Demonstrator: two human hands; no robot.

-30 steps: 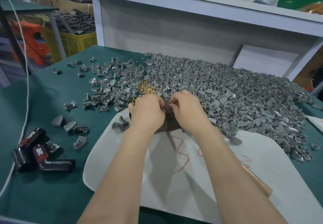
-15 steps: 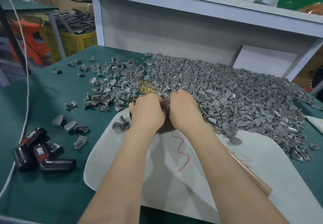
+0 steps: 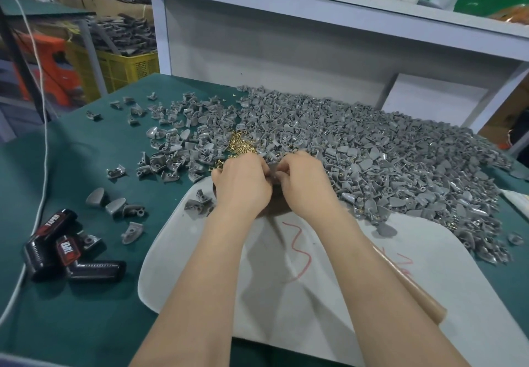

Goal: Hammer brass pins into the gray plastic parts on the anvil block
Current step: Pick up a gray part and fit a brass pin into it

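Note:
My left hand (image 3: 242,185) and my right hand (image 3: 305,185) meet knuckle to knuckle at the far edge of the grey mat (image 3: 289,286). Between their curled fingertips sits a small gray plastic part (image 3: 273,167), mostly hidden. A dark block (image 3: 274,205) lies under the hands, only a sliver showing. A small heap of brass pins (image 3: 239,146) lies just beyond the left hand. A large pile of gray plastic parts (image 3: 372,149) spreads behind and to the right. A wooden handle (image 3: 412,289) pokes out from under my right forearm.
Loose gray parts (image 3: 114,203) are scattered on the green table (image 3: 71,309) at left. Two black and red tools (image 3: 65,252) lie near the left edge beside a white cable (image 3: 43,149). A white shelf unit (image 3: 286,23) stands behind, a yellow crate (image 3: 126,69) beyond.
Both hands stay together over the block with only small finger shifts. The right hand has edged slightly closer to the left.

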